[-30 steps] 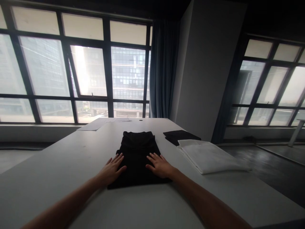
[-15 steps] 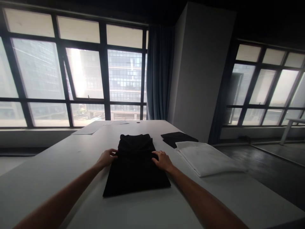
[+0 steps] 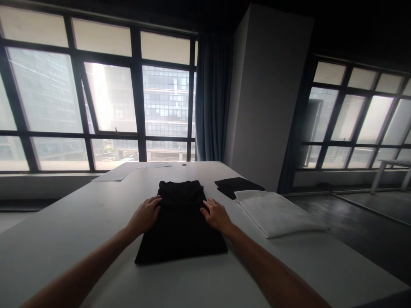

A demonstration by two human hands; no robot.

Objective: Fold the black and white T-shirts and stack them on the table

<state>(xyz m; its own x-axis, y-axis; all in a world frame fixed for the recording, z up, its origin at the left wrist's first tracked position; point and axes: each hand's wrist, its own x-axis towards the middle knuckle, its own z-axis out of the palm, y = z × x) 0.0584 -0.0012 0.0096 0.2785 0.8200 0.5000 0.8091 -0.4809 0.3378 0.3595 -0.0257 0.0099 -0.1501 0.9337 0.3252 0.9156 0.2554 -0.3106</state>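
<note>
A black folded garment (image 3: 183,235) lies flat on the white table in front of me, with a bunched fold of cloth along its far end. At its left edge, just below the bunched part, rests my left hand (image 3: 147,214), fingers stretched forward and tips on the cloth. My right hand (image 3: 216,214) touches the opposite edge; its fingers are apart and its thumb lies on the black fabric. Neither hand appears to grip the cloth.
Right of the garment lies a folded white cloth (image 3: 276,214), with a folded black cloth (image 3: 239,186) behind it. Sheets of paper (image 3: 111,173) are on the far left of the white table (image 3: 77,222). Windows, a blue curtain (image 3: 212,102) and a pillar (image 3: 266,94) stand beyond.
Both hands have loosened from the garment's side edges, and their fingers now reach farther forward beside the bunched fold. The view has shifted slightly right; the garment stays in place.
</note>
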